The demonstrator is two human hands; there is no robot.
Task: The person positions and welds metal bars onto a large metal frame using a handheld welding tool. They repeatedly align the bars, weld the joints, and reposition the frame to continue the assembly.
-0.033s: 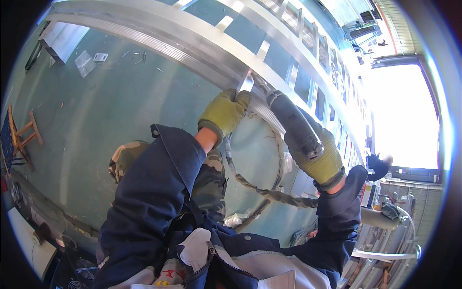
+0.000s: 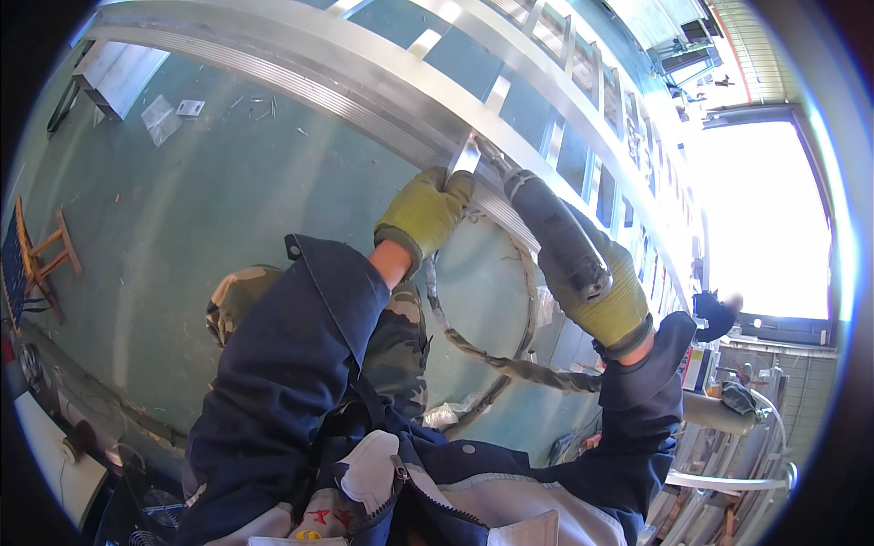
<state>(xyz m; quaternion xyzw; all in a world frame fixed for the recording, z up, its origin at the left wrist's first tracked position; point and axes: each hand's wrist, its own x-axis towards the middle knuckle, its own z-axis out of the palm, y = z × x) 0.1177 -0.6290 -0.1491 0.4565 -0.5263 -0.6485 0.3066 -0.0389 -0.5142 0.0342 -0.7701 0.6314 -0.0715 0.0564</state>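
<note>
My right hand [image 2: 612,296], in a yellow-green work glove, is closed round a welding gun [image 2: 560,232] with a dark cylindrical body and a narrow metal nozzle. The nozzle tip meets the long aluminium rail [image 2: 391,132], where a small reddish glint shows. Just left of the tip, my left hand [image 2: 425,209], gloved alike, pinches a short shiny metal strip [image 2: 465,156]. The strip's far end lies against the rail. My fingertips on the gun's grip are hidden under its body.
A wrapped cable [image 2: 537,373] loops over the green floor between my hands and body. Ladder-like aluminium frames [image 2: 555,136] stretch beyond the rail. A wooden folding stool [image 2: 50,250] stands at left, a metal box section [image 2: 118,77] at upper left. Metal lengths [image 2: 719,514] lie at lower right.
</note>
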